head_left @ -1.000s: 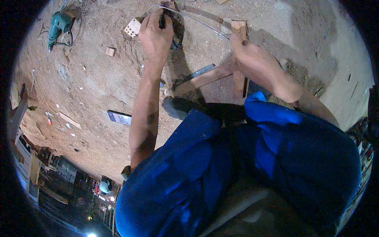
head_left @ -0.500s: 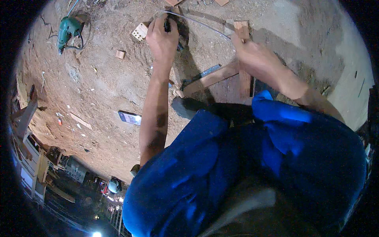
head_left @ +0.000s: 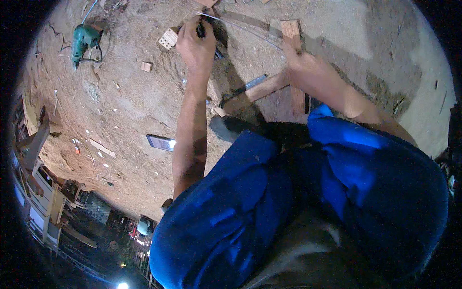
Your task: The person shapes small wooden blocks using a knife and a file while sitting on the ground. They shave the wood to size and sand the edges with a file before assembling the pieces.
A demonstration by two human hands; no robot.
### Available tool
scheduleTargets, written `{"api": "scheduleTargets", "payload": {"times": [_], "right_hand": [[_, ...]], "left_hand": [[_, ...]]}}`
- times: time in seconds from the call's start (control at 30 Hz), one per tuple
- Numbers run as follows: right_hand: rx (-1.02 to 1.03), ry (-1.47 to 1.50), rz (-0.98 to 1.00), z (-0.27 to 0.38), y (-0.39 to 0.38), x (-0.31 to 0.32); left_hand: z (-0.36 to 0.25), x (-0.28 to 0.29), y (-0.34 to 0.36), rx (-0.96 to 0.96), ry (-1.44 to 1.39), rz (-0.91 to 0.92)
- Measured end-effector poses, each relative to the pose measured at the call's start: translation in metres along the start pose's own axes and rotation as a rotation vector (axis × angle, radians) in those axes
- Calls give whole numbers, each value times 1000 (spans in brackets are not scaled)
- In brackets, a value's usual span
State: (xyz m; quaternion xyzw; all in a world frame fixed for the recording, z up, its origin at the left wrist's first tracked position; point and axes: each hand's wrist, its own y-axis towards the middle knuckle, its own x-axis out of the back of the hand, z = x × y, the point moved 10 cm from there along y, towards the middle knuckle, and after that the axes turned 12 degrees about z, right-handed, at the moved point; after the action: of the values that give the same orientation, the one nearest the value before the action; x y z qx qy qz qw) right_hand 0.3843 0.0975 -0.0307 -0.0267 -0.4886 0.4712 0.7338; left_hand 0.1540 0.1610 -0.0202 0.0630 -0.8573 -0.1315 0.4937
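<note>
The thin, pale, silvery strip (head_left: pixel 240 28) lay up and to the left of the right hand (head_left: pixel 312 71), whose fingers were closed on its near end beside a flat, reddish-brown wooden board (head_left: pixel 290 30). The left hand (head_left: pixel 196 48), curled around what looked like a small black object (head_left: pixel 200 30), was just below the strip's far end, though whether it touched could not be told. The strip's long axis slanted across the gap, pointing away and leftward from the right hand.
</note>
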Motion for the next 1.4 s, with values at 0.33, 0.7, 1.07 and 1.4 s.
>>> {"api": "scheduleTargets", "payload": {"times": [0.33,0.7,1.07,1.4], "right_hand": [[70,1,-106,10,2,22],[-87,364,-118,-11,-14,37],[-219,429,66,-8,-2,37],[-192,408,63,-4,5,34]], "left_hand": [[2,-5,3,7,2,-7],[2,0,2,66,-91,-6],[13,-6,-2,158,-113,42],[12,-2,-3,161,-60,8]]}}
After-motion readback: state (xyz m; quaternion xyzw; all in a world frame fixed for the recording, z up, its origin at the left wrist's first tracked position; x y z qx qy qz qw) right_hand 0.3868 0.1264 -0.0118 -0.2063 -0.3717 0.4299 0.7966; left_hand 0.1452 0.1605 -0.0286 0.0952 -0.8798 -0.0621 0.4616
